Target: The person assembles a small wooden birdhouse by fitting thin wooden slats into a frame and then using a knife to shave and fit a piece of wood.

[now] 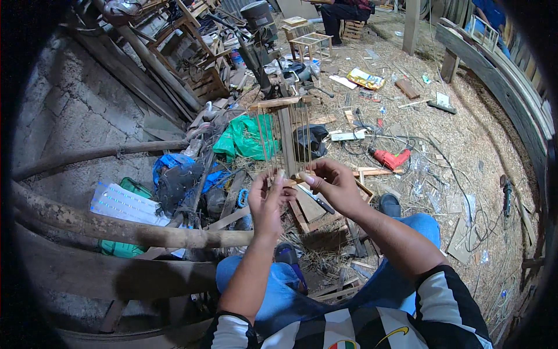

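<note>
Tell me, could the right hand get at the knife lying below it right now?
Probably yes: the knife lies close to the right hand, its dark handle uncovered. That hand is busy at the lower end of the stick frame, though, so it would likely have to leave that first.

Your bare left hand (266,205) and bare right hand (336,187) sit side by side at the frame's centre, below the narrow brown wooden strip (274,103) and its thin straight rods (266,139). Behind the rods, the crumpled green plastic bag (244,138) lies left of the crumpled black plastic bag (313,141). Farther right lies the red pistol-shaped power drill (390,158). Below your right hand lies the dark-handled metal knife (325,205). At centre left of the frame lies the flat white rectangular sheet (125,204).
</note>
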A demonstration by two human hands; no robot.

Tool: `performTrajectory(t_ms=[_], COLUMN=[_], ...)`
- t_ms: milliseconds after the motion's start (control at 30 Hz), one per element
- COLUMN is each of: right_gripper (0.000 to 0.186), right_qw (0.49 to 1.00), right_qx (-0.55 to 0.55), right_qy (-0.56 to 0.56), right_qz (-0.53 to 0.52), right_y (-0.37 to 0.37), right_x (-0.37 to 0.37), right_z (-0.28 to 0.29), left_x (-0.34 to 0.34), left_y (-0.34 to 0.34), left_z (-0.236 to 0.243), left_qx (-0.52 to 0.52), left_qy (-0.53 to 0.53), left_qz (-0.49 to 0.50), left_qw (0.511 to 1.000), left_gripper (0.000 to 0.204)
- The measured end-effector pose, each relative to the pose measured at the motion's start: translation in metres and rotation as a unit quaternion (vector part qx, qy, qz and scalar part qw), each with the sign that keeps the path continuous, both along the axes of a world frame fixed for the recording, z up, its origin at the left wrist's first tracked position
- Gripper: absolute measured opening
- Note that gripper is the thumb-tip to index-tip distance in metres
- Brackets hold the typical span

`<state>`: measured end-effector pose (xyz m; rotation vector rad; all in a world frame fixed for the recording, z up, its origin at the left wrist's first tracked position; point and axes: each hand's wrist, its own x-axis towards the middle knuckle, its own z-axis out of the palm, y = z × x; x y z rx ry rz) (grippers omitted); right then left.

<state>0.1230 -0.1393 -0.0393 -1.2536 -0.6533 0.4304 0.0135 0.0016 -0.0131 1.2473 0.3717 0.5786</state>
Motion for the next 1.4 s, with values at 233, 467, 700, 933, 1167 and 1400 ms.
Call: performTrajectory(t_ms=[233, 467, 700, 933, 1167, 1400], right_gripper=[0.036, 0.039, 0.031, 0.055, 0.042, 0.030], right_qw=[0.996, 1.000, 0.985, 0.979, 0.981, 0.992], right_qx=[0.041, -0.002, -0.021, 0.132, 0.065, -0.060], right_qy=[0.077, 0.024, -0.089, 0.074, 0.173, 0.110], right_qz=[0.030, 0.020, -0.145, -0.137, -0.062, -0.006], right_y=[-0.005, -0.005, -0.008, -0.021, -0.052, -0.073], right_x=[0.005, 0.016, 0.015, 0.019, 0.046, 0.056], right_z=[0.011, 0.011, 0.030, 0.058, 0.082, 0.075], left_x=[-0.007, -0.007, -0.009, -0.008, -0.010, -0.012], left_y=[0.007, 0.008, -0.007, -0.019, -0.008, -0.006], left_z=[0.000, -0.017, -0.014, -0.028, -0.022, -0.025], left_qx=[0.052, 0.158, 0.234, 0.467, 0.677, 0.700], left_qy=[-0.092, -0.073, -0.034, -0.039, -0.075, -0.075], left_qz=[-0.031, -0.012, 0.053, 0.131, 0.149, 0.147], left_qw=[0.994, 0.985, 0.970, 0.873, 0.717, 0.695], left_gripper=[0.031, 0.036, 0.038, 0.042, 0.041, 0.041])
